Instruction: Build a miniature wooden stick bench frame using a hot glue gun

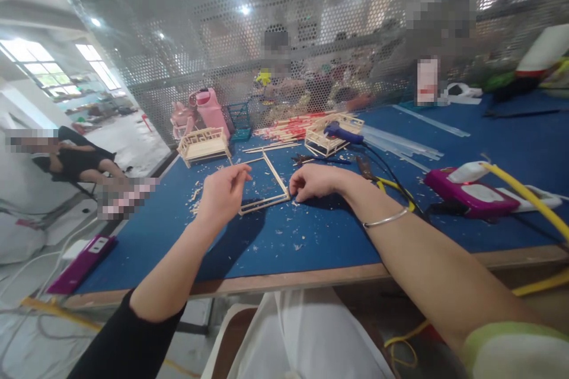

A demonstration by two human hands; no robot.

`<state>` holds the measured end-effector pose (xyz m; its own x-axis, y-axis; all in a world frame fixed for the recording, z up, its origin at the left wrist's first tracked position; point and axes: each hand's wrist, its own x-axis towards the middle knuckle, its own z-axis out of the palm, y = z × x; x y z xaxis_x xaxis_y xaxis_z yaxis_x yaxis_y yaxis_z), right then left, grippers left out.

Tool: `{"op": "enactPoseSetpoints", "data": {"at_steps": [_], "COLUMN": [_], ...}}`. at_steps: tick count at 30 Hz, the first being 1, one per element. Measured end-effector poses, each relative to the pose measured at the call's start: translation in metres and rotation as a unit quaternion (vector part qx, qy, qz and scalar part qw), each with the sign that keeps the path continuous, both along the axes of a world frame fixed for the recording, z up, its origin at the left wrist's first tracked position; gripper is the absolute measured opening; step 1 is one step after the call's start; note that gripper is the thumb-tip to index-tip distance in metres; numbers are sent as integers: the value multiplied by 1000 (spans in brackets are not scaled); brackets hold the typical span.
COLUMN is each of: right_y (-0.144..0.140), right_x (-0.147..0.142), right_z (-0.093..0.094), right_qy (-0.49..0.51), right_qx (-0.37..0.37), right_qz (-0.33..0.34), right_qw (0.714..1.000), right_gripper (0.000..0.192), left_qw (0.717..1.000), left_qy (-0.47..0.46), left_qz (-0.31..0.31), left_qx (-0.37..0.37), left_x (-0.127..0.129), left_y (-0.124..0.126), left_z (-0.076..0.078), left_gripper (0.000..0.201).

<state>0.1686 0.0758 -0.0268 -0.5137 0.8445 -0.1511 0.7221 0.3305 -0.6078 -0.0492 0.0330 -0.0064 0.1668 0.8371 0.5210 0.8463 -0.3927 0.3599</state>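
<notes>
A rectangular frame of thin wooden sticks lies on the blue tabletop between my two hands. My right hand is closed at its near right corner, thumb and fingertips pinched against the sticks. My left hand hovers by the left side of the frame with its fingers curled together; whatever they hold, if anything, is hidden. Behind it stands a small bench built of sticks. Farther right, a blue hot glue gun rests on another small stick-built piece.
Pliers and a dark cutter lie beyond my right hand. Loose sticks and clear glue sticks are at the back. A purple power strip with a yellow cable sits right. A person sits at far left.
</notes>
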Motion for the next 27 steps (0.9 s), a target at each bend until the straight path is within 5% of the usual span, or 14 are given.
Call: {"op": "enactPoseSetpoints", "data": {"at_steps": [4, 8, 13, 18, 23, 27], "right_y": [2, 0, 0, 5, 10, 13], "right_x": [-1, -2, -3, -3, -1, -1], "right_z": [0, 2, 3, 0, -1, 1], "right_qy": [-26, -34, -13, 19, 74, 141], "right_qx": [51, 51, 36, 86, 139, 151], "right_qz": [41, 31, -14, -99, -163, -208], "right_qw": [998, 998, 999, 991, 974, 956], "right_gripper": [11, 10, 18, 26, 25, 18], "left_qw": [979, 952, 957, 950, 939, 959], "left_qy": [150, 249, 223, 234, 270, 198], "left_qz": [-69, -73, -72, -76, -84, -94], "left_qx": [-120, -160, -172, -194, -196, -178], "left_x": [13, 18, 23, 31, 33, 25], "left_y": [6, 3, 0, -2, 2, 5], "left_z": [0, -9, -8, -3, -7, -4], "left_gripper": [30, 33, 39, 69, 65, 62]}}
